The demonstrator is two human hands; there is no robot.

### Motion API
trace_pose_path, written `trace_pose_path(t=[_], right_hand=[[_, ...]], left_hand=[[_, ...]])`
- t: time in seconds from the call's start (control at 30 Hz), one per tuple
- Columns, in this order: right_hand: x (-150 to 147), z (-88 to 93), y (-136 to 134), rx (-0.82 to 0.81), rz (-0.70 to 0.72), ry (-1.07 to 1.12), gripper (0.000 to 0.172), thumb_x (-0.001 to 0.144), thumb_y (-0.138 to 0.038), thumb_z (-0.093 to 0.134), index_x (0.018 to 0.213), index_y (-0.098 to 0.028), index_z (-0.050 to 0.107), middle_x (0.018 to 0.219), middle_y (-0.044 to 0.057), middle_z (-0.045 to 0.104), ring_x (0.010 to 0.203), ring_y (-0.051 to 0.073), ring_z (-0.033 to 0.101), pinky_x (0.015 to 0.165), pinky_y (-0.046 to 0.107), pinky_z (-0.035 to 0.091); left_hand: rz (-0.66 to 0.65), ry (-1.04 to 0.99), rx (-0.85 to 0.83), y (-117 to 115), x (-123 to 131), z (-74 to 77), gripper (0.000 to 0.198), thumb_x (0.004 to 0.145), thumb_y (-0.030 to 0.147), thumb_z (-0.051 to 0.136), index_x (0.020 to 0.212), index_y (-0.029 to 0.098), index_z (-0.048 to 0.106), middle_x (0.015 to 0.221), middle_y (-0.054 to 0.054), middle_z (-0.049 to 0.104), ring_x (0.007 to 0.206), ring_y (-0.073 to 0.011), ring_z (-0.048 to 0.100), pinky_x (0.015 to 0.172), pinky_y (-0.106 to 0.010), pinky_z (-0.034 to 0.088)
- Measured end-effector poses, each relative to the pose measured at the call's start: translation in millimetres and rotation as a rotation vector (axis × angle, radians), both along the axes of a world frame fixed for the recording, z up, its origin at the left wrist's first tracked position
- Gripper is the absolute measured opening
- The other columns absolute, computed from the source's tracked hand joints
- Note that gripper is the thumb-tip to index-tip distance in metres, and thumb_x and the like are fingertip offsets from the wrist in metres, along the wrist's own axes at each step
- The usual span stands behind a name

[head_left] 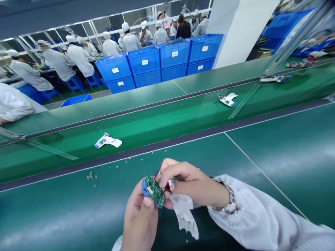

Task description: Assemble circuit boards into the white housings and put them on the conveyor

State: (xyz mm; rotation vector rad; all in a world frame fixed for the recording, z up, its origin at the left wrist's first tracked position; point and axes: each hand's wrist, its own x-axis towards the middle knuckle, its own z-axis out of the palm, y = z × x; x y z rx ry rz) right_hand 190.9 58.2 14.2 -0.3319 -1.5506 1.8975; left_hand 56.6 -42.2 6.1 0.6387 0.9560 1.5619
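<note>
My left hand [142,212] grips a green circuit board [154,191] seated in a blue part, the thumb pressing on the board's near edge. A white plastic half-shell [184,212] with a ragged-looking edge hangs below the board; how it joins the blue part is hidden by my fingers. Over the board's right side, my right hand [187,179] is closed in a pinch on thin red and dark wires [167,187]. A small white piece, perhaps a connector, shows between those fingers. The wire ends are partly covered.
Small metal screws [90,175] and white crumbs lie on the green bench [65,198]. Beyond its edge runs a green conveyor belt [157,120] carrying a white shell with a board [108,141] and another one [227,99]. Blue crates [143,62] and seated workers are behind.
</note>
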Motion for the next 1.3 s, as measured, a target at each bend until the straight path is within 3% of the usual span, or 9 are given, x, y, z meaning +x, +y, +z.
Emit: trace_pose_path(t=[0.13, 0.23, 0.4, 0.6, 0.77, 1.03, 1.3], right_hand=[[1.4, -3.1, 7.3, -0.013, 0.068, -0.024, 0.028, 0.083, -0.041, 0.067, 0.075, -0.014, 0.07, 0.087, 0.003, 0.052, 0.076, 0.011, 0.057, 0.069, 0.026, 0.049], [5.7, 0.2, 10.0, 0.065, 0.007, -0.037, 0.031, 0.088, -0.041, 0.061, 0.073, -0.014, 0.066, 0.086, 0.003, 0.052, 0.07, 0.01, 0.054, 0.064, 0.025, 0.047], [14.2, 23.3, 6.6, 0.371, -0.199, -0.106, 0.025, 0.096, -0.026, 0.049, 0.074, -0.018, 0.059, 0.075, 0.003, 0.06, 0.086, 0.016, 0.053, 0.085, 0.032, 0.043], [10.6, 46.2, 3.2, 0.674, -0.09, -0.226, 0.026, 0.088, -0.009, 0.046, 0.064, -0.018, 0.05, 0.059, -0.003, 0.057, 0.06, 0.01, 0.044, 0.078, 0.03, 0.037], [10.3, 49.2, 3.0, 0.723, -0.045, -0.305, 0.027, 0.083, -0.008, 0.043, 0.057, -0.017, 0.041, 0.054, -0.004, 0.056, 0.054, 0.009, 0.039, 0.072, 0.029, 0.032], [13.1, 55.2, 5.5, 0.763, -0.015, -0.331, 0.024, 0.078, -0.007, 0.041, 0.056, -0.017, 0.04, 0.051, -0.005, 0.053, 0.053, 0.009, 0.037, 0.068, 0.03, 0.029], [13.2, 58.2, 7.4, 0.817, 0.021, -0.435, 0.026, 0.075, -0.007, 0.041, 0.052, -0.016, 0.034, 0.047, -0.005, 0.042, 0.052, 0.009, 0.03, 0.066, 0.031, 0.028]], left_hand=[[0.056, -0.001, -0.048, 1.1, 0.1, 2.1, 0.035, 0.074, 0.046, 0.075, 0.097, 0.02, 0.075, 0.083, -0.005, 0.071, 0.07, -0.0146, 0.064, 0.058, -0.02, 0.053], [0.053, 0.037, -0.052, 2.5, 0.9, 3.9, 0.033, 0.075, 0.047, 0.074, 0.097, 0.023, 0.074, 0.081, -0.004, 0.071, 0.07, -0.0142, 0.064, 0.057, -0.019, 0.052], [0.22, 0.209, -0.096, 1.9, 9.6, 10.4, 0.035, 0.077, 0.044, 0.073, 0.109, 0.031, 0.069, 0.082, 0.0, 0.071, 0.065, -0.0121, 0.061, 0.056, -0.019, 0.049], [0.281, 0.406, -0.088, -5.5, 24.2, 19.4, 0.04, 0.076, 0.051, 0.071, 0.112, 0.033, 0.069, 0.106, -0.003, 0.073, 0.096, -0.0254, 0.066, 0.081, -0.031, 0.051], [0.245, 0.48, -0.02, -6.0, 26.2, 23.3, 0.034, 0.08, 0.049, 0.068, 0.11, 0.033, 0.07, 0.102, -0.004, 0.073, 0.085, -0.025, 0.068, 0.074, -0.033, 0.053], [0.177, 0.5, 0.0, -4.6, 19.3, 22.4, 0.031, 0.079, 0.05, 0.068, 0.107, 0.037, 0.071, 0.095, -0.003, 0.074, 0.078, -0.0232, 0.068, 0.07, -0.031, 0.054], [0.138, 0.679, -0.008, -6.1, 12.3, 21.5, 0.031, 0.081, 0.051, 0.065, 0.109, 0.037, 0.069, 0.076, -0.001, 0.069, 0.057, -0.0156, 0.054, 0.058, -0.027, 0.043]])
